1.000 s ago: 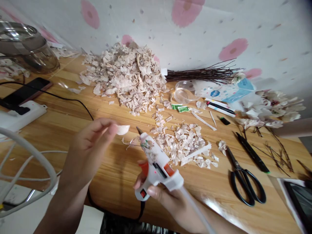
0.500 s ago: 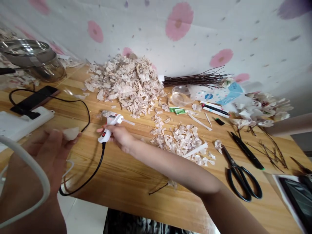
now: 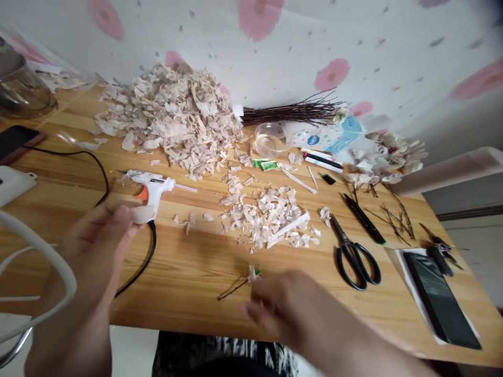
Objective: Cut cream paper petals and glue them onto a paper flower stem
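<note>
My left hand (image 3: 104, 233) is raised at the left and pinches a small pale petal-like piece (image 3: 142, 213) between its fingertips. The white hot glue gun (image 3: 151, 186) lies on the wooden table (image 3: 188, 267) just beyond that hand, its black cord trailing toward the table edge. Blurred by motion, my right hand (image 3: 281, 306) hovers low near the front edge, fingers spread, close to a thin twig with a small flower (image 3: 245, 278) lying on the table. Nothing shows in the right hand.
A big heap of pale scraps (image 3: 168, 118) lies at the back, a smaller heap (image 3: 267, 214) mid-table. Black scissors (image 3: 351, 251), a black knife (image 3: 363, 220), a twig bundle (image 3: 291, 111), a clear cup (image 3: 269, 140), pens and a phone (image 3: 440, 298) sit to the right.
My right hand set the glue gun down at the left and drew back to the front edge near the twig. My left hand kept hold of the pale piece.
</note>
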### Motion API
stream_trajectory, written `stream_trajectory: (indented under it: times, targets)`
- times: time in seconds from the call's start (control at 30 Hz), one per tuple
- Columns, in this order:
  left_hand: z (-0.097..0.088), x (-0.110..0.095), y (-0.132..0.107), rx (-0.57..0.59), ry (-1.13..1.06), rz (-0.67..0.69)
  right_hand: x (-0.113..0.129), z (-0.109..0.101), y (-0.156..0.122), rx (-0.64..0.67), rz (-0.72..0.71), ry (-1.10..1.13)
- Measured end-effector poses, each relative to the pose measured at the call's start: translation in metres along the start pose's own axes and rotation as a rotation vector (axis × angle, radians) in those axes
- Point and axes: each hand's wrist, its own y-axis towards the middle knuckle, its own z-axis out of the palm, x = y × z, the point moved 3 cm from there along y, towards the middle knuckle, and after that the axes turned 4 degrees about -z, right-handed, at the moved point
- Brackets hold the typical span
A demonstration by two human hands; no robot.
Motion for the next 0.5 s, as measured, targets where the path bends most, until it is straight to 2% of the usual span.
stream_trajectory:
  times: [0.03,0.07,0.13,0.2,0.3,0.5]
  targets:
    - [0.006,0.002,-0.001,-0.001,-0.046,0.01,-0.003,0.018,-0.014,-0.067,-0.014,-0.077]
    - [0.014,0.005,0.0,0.082,-0.145,-0.023,-0.006,0.038,-0.023,-0.105,0.003,-0.149]
    - [0.025,0.012,0.005,0.179,-0.259,-0.046,-0.014,0.072,-0.027,-0.165,0.162,-0.24]
    - [0.033,0.016,0.008,0.256,-0.263,-0.055,-0.02,0.093,-0.02,-0.224,0.338,-0.259]
    - [0.04,0.017,0.004,0.31,-0.176,-0.048,-0.026,0.097,-0.009,-0.276,0.515,-0.262]
    - [0.038,0.02,-0.009,0.37,-0.084,-0.028,-0.037,0.071,-0.017,-0.429,0.678,-0.333]
